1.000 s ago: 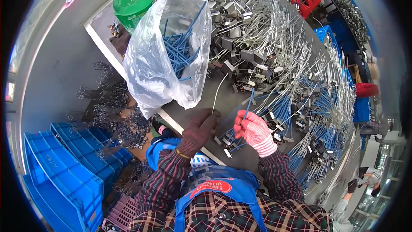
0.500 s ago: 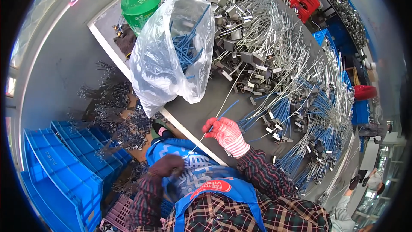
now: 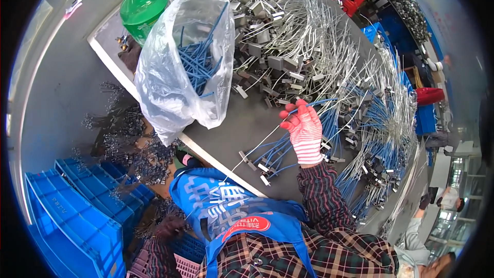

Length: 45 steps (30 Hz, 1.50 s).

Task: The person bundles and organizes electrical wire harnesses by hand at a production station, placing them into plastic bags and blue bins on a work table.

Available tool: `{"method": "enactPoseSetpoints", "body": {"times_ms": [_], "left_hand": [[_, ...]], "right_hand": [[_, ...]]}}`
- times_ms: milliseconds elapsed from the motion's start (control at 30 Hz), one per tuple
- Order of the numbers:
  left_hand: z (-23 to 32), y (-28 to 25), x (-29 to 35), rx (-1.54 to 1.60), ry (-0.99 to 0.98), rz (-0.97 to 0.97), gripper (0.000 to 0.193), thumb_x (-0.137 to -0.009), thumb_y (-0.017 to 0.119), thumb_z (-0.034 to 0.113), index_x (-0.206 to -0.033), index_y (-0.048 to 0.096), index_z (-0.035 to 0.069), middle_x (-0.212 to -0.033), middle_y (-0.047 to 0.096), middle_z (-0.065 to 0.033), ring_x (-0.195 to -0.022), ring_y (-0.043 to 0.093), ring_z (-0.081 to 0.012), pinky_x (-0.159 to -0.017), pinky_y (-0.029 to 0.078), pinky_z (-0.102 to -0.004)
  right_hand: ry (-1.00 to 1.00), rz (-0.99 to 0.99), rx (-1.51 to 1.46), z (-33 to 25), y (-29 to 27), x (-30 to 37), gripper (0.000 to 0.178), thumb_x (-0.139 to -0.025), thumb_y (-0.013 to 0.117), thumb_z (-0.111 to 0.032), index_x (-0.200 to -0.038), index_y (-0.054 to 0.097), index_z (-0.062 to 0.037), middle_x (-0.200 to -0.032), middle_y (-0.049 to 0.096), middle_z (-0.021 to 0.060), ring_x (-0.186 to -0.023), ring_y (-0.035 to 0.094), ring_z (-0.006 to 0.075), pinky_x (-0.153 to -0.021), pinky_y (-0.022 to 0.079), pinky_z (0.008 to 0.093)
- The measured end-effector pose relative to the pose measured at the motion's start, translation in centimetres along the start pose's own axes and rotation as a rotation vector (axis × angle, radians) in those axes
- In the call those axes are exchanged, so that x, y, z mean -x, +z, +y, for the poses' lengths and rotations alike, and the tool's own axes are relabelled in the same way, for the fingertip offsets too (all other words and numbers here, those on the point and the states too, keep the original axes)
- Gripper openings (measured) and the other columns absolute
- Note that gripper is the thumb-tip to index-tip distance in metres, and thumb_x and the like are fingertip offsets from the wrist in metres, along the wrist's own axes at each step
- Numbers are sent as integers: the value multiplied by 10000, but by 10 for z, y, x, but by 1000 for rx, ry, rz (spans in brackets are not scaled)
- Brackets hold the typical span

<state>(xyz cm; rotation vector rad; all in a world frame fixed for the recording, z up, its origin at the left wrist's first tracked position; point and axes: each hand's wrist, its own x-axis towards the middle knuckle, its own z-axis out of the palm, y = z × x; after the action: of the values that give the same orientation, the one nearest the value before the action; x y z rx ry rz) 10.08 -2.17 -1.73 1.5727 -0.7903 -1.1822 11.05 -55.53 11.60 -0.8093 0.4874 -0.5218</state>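
Observation:
My right hand [image 3: 304,133], in a red-and-white striped glove, is over the table with thumb and fingers pinched together. They hold a thin blue tube [image 3: 325,102] that sticks out to the right. A pale wire [image 3: 265,138] slants from near the fingertips toward the table's white edge. Below this hand lie several blue-sleeved wires with small metal-ended parts [image 3: 265,168]. My left hand [image 3: 169,226], in a dark glove, is low at the left, off the table, near dark wired parts. Motion blurs its fingers. A clear plastic bag [image 3: 175,87] of short blue tubes [image 3: 198,67] stands left of my right hand.
A large heap of wired grey parts [image 3: 275,63] covers the far table, with more blue-sleeved wires [image 3: 381,113] at right. A green bottle [image 3: 144,10] stands behind the bag. Blue crates [image 3: 72,216] and dark wired parts [image 3: 134,149] lie left below. A person's arm [image 3: 414,237] shows far right.
My right hand has moved right and farther out over the table with the blue tube. My left hand has dropped down and left, away from my apron. The whole view has shifted somewhat.

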Motion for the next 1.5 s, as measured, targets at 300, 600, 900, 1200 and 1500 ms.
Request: {"method": "enactPoseSetpoints", "body": {"times_ms": [300, 600, 900, 1200, 1500], "left_hand": [[51, -1, -17, 541, -748, 261, 287, -784, 593, 314, -658, 570, 57, -587, 546, -65, -526, 528, -167, -490, 389, -302], [82, 2, -69, 353, -503, 289, 194, -758, 594, 199, -639, 558, 49, -573, 512, -40, -524, 497, -136, -463, 369, -293], [205, 37, -219, 106, 7, 552, 210, -869, 558, 200, -943, 606, 9, -780, 588, -108, -716, 568, -182, -643, 446, -303], [244, 44, -269, -283, 29, 426, 487, -904, 481, 390, -1228, 477, 27, -1103, 559, -206, -1003, 570, -374, -850, 452, -423], [223, 22, -265, -183, 106, 390, 508, -900, 500, 401, -1239, 470, 24, -1172, 531, -220, -1057, 541, -385, -885, 426, -432]], "right_hand": [[7, 97, -17, -7, -13, -1, 226, -917, 569, -182, -1082, 558, -27, -919, 644, 162, -775, 668, 309, -562, 582, 376], [230, -19, 126, 5, -38, 13, 181, -877, 628, -161, -965, 600, -5, -863, 648, 101, -735, 647, 206, -579, 555, 316], [481, -149, 441, 49, 18, 94, 147, -877, 629, -148, -922, 624, -8, -687, 613, 45, -553, 566, 108, -513, 475, 236], [736, -698, 1243, -46, 51, 38, 231, -860, 597, -248, -854, 668, -29, -667, 643, 39, -539, 586, 94, -498, 474, 224], [-1082, -1069, 1503, -45, 225, -76, 221, -764, 630, -30, -984, 656, -27, -992, 633, 114, -939, 600, 274, -816, 479, 352]]}}
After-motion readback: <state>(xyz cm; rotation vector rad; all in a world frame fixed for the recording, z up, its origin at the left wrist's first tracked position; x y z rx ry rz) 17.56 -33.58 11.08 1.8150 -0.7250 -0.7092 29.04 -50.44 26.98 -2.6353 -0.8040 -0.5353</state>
